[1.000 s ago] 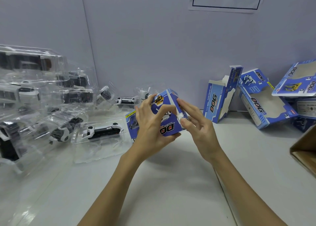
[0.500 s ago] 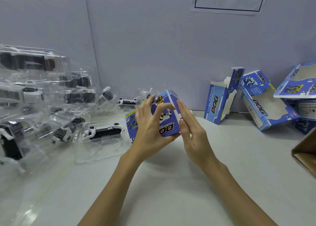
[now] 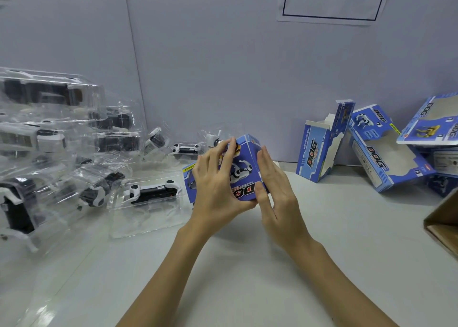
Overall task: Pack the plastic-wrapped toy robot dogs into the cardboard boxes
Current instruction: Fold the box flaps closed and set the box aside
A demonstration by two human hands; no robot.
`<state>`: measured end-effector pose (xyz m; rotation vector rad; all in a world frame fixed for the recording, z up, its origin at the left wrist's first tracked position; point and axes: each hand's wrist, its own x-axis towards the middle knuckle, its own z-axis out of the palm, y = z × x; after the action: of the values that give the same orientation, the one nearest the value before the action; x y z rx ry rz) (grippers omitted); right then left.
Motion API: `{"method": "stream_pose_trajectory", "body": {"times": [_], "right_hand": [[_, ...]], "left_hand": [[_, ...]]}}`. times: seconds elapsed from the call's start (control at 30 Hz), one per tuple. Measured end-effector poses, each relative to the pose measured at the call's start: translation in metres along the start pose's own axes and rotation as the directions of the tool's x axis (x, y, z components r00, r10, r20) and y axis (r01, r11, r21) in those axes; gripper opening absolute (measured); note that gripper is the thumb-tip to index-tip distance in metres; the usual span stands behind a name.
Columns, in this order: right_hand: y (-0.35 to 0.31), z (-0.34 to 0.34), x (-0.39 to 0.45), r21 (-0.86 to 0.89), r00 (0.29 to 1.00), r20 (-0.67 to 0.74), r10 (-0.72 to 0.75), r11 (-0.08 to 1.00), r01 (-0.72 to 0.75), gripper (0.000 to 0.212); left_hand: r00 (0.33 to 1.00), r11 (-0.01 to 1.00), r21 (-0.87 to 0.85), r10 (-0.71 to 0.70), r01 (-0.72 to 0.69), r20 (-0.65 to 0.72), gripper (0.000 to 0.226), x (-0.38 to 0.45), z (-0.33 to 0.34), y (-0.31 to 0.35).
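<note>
Toy robot dogs [image 3: 74, 153] in clear plastic wait on the left of the desk [image 3: 247, 277] while one blue box [image 3: 244, 178] is being closed at centre.

From the left: the heap of wrapped dogs, then a single wrapped dog [image 3: 153, 190] lying flat, its long axis across the desk, just beside the left hand [image 3: 215, 190]. That hand's grip is curled round the held box, fingers over its front face and thumb beneath. The right hand [image 3: 275, 190] presses straight fingers flat against the box's right end, apparently seating a flap. Further right, open empty boxes [image 3: 319, 150] stand and lean near the wall, well apart from the hands, with a brown carton [image 3: 443, 222] at the edge. For the next dog, the left hand is nearer; for the next box, the right.
</note>
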<state>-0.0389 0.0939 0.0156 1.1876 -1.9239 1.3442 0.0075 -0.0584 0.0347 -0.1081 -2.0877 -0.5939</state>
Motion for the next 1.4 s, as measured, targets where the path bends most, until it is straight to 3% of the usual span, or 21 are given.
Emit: {"method": "stream_pose_trajectory", "body": {"times": [0.23, 0.5, 0.67, 0.87, 0.97, 1.03, 1.1, 1.13, 1.2, 1.27, 1.33, 1.4], "right_hand": [[-0.004, 0.008, 0.001, 0.115, 0.986, -0.057, 0.157, 0.982, -0.15, 0.065], [-0.004, 0.002, 0.001, 0.057, 0.989, -0.063, 0.138, 0.989, -0.134, 0.057], [-0.005, 0.005, 0.003, 0.137, 0.959, -0.081, 0.271, 0.956, -0.258, 0.058], [-0.003, -0.004, 0.007, 0.316, 0.941, 0.035, 0.337, 0.889, -0.33, 0.066], [0.004, -0.01, 0.014, 0.304, 0.855, 0.085, 0.512, 0.804, -0.511, 0.084], [0.011, -0.021, 0.02, 0.389, 0.786, 0.121, 0.606, 0.7, -0.599, 0.091], [0.017, -0.036, 0.025, 0.483, 0.763, 0.139, 0.631, 0.629, -0.609, 0.101], [0.019, -0.043, 0.027, 0.496, 0.767, 0.14, 0.626, 0.626, -0.602, 0.102], [0.022, -0.054, 0.029, 0.508, 0.802, 0.14, 0.581, 0.653, -0.562, 0.085], [0.024, -0.061, 0.029, 0.557, 0.826, 0.171, 0.538, 0.638, -0.531, 0.079], [0.025, -0.066, 0.027, 0.567, 0.851, 0.231, 0.473, 0.645, -0.512, 0.085], [0.024, -0.071, 0.026, 0.496, 0.864, 0.307, 0.398, 0.708, -0.503, 0.091]], "left_hand": [[1.0, 1.0, -0.008, 0.005, -0.005, 0.011, 0.108, -0.002, 0.004, 0.006], [1.0, 1.0, 0.013, 0.013, -0.013, 0.007, 0.106, -0.004, 0.006, 0.011], [0.998, 0.999, -0.005, 0.044, -0.044, 0.035, 0.104, -0.005, 0.009, 0.011], [0.997, 0.999, -0.017, 0.033, -0.032, 0.064, 0.108, -0.006, 0.016, 0.012], [0.981, 0.989, -0.14, 0.075, -0.05, 0.179, 0.121, -0.004, 0.014, 0.006], [0.969, 0.975, -0.219, 0.081, -0.029, 0.232, 0.124, -0.006, 0.012, 0.001], [0.983, 0.96, -0.262, -0.051, 0.098, 0.179, 0.112, -0.007, 0.01, -0.003], [0.976, 0.937, -0.28, -0.182, 0.21, 0.122, 0.1, -0.005, 0.009, -0.006], [0.878, 0.809, -0.362, -0.475, 0.463, 0.061, 0.082, 0.001, 0.004, -0.011], [0.724, 0.524, -0.564, -0.658, 0.639, 0.209, 0.079, 0.007, -0.002, -0.017], [0.607, 0.276, -0.622, -0.679, 0.732, 0.413, 0.076, 0.01, -0.009, -0.022], [0.567, 0.161, -0.624, -0.627, 0.765, 0.534, 0.071, 0.01, -0.016, -0.025]]}}
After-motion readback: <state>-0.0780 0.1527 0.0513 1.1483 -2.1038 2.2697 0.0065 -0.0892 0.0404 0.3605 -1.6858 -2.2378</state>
